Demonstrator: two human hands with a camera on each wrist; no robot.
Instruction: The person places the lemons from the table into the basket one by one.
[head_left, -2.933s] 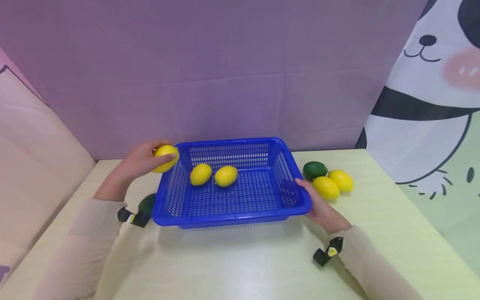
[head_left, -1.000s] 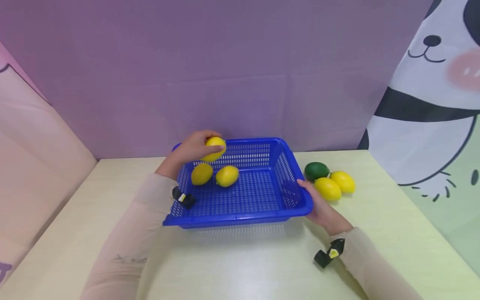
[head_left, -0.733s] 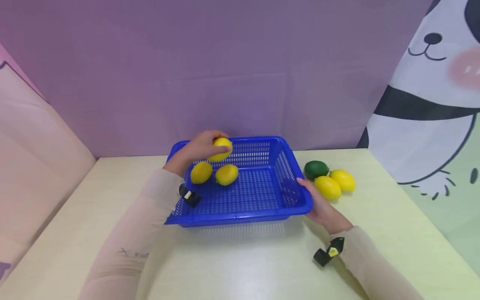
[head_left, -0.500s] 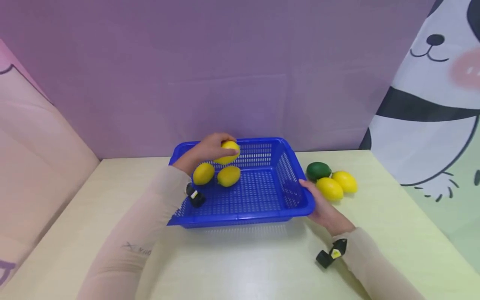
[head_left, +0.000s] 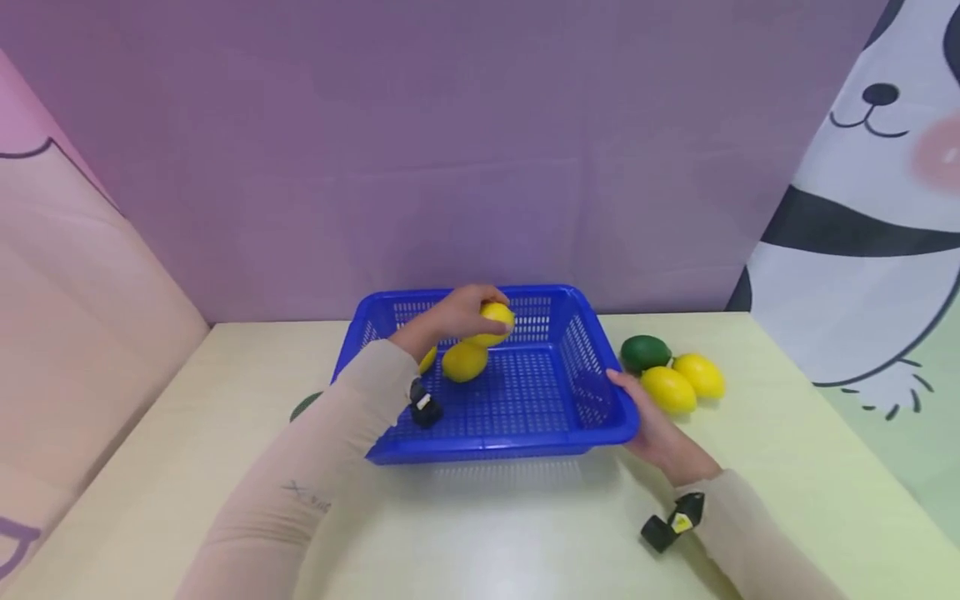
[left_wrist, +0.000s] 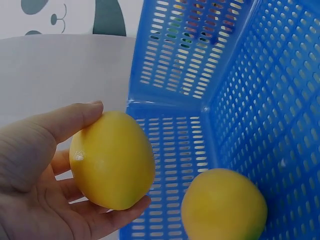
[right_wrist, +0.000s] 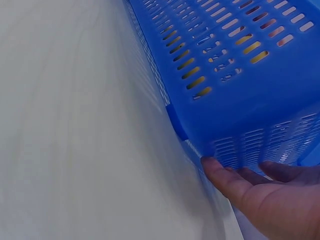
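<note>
In my left hand (head_left: 459,312) I grip a yellow lemon (head_left: 497,320), thumb on one side and fingers on the other. It is held above the inside of a blue perforated plastic basket (head_left: 487,443). Below it in the basket lie a second lemon (head_left: 465,363) and a third lemon (head_left: 428,360), the latter mostly hidden by my left arm. The left wrist view shows the gripped lemon (left_wrist: 114,161) apart from a lemon (left_wrist: 223,206) on the basket floor. My right hand (head_left: 658,432) holds the basket's right side, fingertips against its wall (right_wrist: 235,125).
Right of the basket, two lemons (head_left: 669,390) and a dark green lemon-shaped fruit (head_left: 645,353) sit together on the pale table (head_left: 480,533). Another green thing (head_left: 305,406) shows past my left sleeve. A purple cloth wall (head_left: 465,167) stands behind.
My left hand has carried the lemon from beyond the basket's left rim rightward to over its middle. My right hand stays at the basket's right side. The view has shifted slightly.
</note>
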